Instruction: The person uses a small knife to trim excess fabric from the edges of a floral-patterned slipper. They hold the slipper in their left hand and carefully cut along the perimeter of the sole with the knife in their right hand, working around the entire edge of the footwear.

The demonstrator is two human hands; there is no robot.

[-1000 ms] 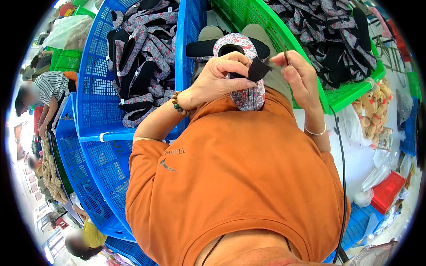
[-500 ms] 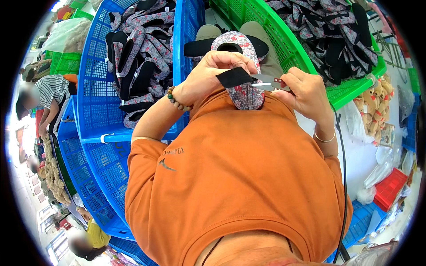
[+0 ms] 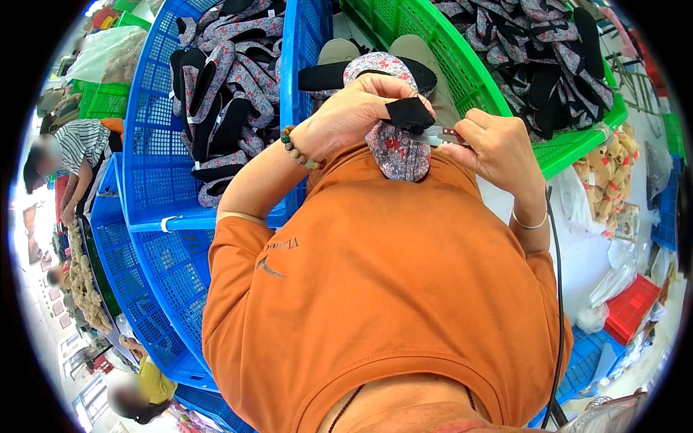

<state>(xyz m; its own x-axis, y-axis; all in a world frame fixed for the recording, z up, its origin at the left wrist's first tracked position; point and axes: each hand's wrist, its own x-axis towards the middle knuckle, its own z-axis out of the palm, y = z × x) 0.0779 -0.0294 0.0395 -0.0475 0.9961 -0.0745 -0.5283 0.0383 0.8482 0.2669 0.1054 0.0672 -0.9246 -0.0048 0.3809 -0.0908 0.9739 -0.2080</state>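
Observation:
A grey floral slipper [image 3: 401, 157] with red flecks lies lengthwise on my lap. From it rises a piece of black cloth [image 3: 408, 114], bunched between the fingers of my left hand [image 3: 351, 115], which also covers the slipper's middle. My right hand [image 3: 499, 146] is closed round small scissors [image 3: 449, 135] with a dark red part near the pivot. Their blades point left, touching or just under the lower edge of the black cloth; the tips are hidden there. Under the slipper's far end lies another black-soled piece [image 3: 321, 76].
To the left, a blue basket [image 3: 162, 144] holds many similar slippers. A green basket [image 3: 462, 65] at the far right is heaped with more. Brown plush toys [image 3: 610, 180] and a red crate [image 3: 632, 309] are farther right. A black cable [image 3: 559, 289] hangs beside my right arm.
My left hand has shifted right with the black cloth, which was spread flat and is now bunched. The scissor blades, earlier visibly apart, now sit against the cloth's lower edge.

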